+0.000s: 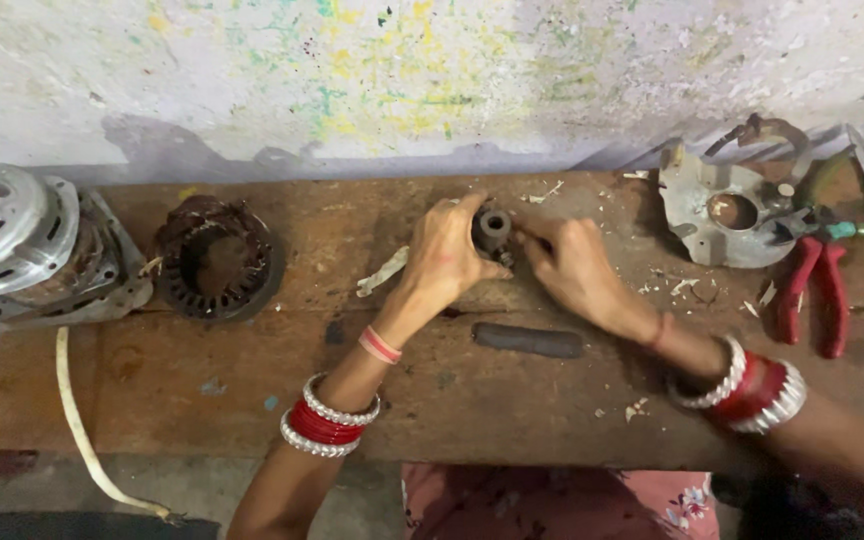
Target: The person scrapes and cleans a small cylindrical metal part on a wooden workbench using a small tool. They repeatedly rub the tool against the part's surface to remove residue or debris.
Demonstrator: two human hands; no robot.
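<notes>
One small dark metal hub (493,228), round with a centre bore, at mid-worktop (252,390) near the wall. Left hand (447,260): fingers curled closed round the hub's left side, gripping it. Right hand (577,270): fingers bent, tips pressed to the hub's right side; cannot tell whether they clasp it.

One dark cylindrical rod (528,341) lies just in front of the hands. One wound stator ring (218,258), one aluminium motor housing (27,245) at left. One grey stamped bracket plate (727,212), one red-handled pliers (814,290) at right. Worktop: worn wood, scattered chips.
</notes>
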